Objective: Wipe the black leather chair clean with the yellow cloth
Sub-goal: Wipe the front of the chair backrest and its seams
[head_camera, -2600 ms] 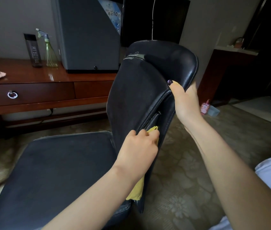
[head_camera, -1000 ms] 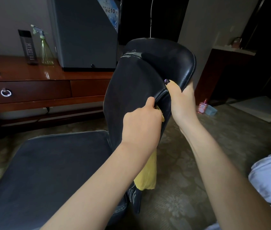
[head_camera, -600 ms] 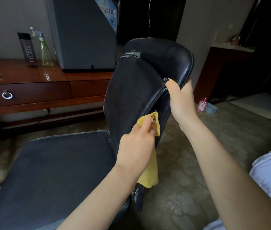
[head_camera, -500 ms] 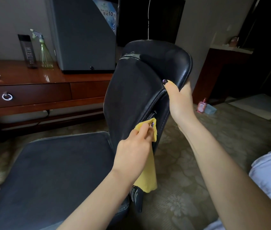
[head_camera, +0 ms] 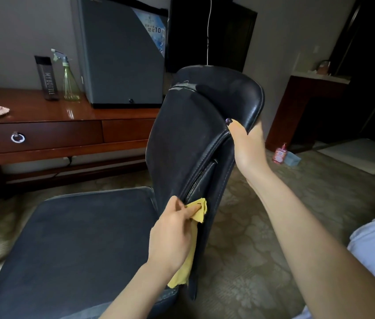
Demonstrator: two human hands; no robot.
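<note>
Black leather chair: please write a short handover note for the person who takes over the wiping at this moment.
Left hand: grips the yellow cloth, pressing it on the side seam low on the backrest.
Right hand: grips the backrest's upper side edge, steadying it.
Done: cannot tell which parts are wiped.
To do: finish the seam, then likely the seat and the backrest's faces.

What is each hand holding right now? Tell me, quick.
Left hand: closed on the yellow cloth, pressed to the side seam of the black leather chair.
Right hand: closed on the backrest's upper edge.
</note>
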